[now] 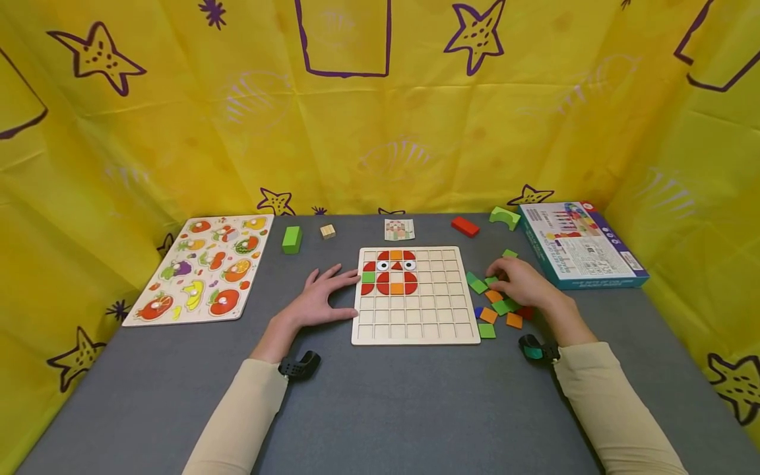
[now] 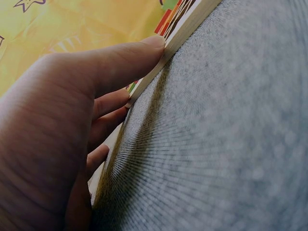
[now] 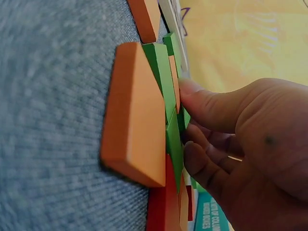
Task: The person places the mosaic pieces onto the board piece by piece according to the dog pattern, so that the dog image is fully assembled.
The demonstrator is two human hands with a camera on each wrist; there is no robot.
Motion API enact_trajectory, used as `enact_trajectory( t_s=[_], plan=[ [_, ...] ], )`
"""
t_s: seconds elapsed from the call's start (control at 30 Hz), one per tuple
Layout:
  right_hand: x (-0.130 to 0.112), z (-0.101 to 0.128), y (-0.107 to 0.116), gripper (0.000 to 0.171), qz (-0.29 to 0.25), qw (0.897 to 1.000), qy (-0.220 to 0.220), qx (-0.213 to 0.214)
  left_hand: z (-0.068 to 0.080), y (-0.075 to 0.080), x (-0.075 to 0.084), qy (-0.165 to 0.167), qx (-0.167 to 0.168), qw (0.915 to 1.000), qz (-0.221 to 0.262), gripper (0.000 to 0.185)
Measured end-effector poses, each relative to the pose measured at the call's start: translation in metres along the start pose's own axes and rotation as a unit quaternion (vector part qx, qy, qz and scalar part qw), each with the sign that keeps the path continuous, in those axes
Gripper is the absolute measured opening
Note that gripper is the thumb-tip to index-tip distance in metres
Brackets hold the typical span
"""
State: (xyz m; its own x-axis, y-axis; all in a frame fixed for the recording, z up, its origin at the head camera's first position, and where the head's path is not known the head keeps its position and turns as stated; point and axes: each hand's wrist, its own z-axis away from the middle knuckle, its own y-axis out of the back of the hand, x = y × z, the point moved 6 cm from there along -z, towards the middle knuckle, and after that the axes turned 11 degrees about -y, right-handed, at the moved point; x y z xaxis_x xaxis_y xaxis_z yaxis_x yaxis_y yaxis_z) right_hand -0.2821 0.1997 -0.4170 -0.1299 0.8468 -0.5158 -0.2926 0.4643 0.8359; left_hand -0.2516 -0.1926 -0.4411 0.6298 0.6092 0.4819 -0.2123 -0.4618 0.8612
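Observation:
A wooden grid board (image 1: 415, 316) lies at the table's centre, with red, orange and green tiles (image 1: 394, 274) and two eye tiles set in its upper left squares. My left hand (image 1: 332, 290) lies flat on the grey table, its thumb and straight fingers against the board's left edge (image 2: 190, 21). My right hand (image 1: 505, 280) is over a loose pile of coloured tiles (image 1: 495, 310) right of the board. In the right wrist view my right hand (image 3: 190, 125) pinches a green tile (image 3: 183, 118) between thumb and fingers, beside an orange tile (image 3: 134, 120).
A fruit peg puzzle (image 1: 202, 267) lies at the left. A green block (image 1: 291, 239), small wooden cube (image 1: 327, 231), pattern card (image 1: 399, 229), red block (image 1: 465, 226) and green arch (image 1: 505, 216) sit behind the board. A teal box (image 1: 578, 244) lies at right. Yellow cloth walls surround the table.

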Motion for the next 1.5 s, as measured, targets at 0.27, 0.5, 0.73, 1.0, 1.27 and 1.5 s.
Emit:
enact_trajectory(
  t_s=[0.27,0.5,0.73,1.0,1.27,1.5],
  plan=[
    [0.001,-0.003,0.002,0.018,0.005,1.0,0.004,0.006,0.0,0.0,-0.001,0.004,0.0,1.0,0.001,0.077],
    [0.002,0.001,0.008,0.012,-0.017,1.0,0.017,0.013,0.0,0.0,0.001,0.007,0.0,1.0,0.003,0.077],
    [-0.005,0.005,0.011,0.01,-0.043,0.998,0.024,0.029,-0.001,-0.001,0.0,0.006,-0.001,1.0,0.006,0.077],
    [-0.037,-0.001,-0.005,0.008,-0.069,0.996,0.054,0.001,-0.001,0.0,0.0,0.003,0.001,1.0,0.003,0.077],
    [-0.079,-0.006,-0.03,0.005,-0.08,0.992,0.094,-0.023,0.0,0.001,0.0,0.003,0.003,1.0,0.001,0.077],
    [-0.109,-0.011,-0.047,0.005,-0.089,0.988,0.125,-0.023,0.0,0.001,0.001,0.005,0.002,1.0,-0.002,0.077]
  ],
)
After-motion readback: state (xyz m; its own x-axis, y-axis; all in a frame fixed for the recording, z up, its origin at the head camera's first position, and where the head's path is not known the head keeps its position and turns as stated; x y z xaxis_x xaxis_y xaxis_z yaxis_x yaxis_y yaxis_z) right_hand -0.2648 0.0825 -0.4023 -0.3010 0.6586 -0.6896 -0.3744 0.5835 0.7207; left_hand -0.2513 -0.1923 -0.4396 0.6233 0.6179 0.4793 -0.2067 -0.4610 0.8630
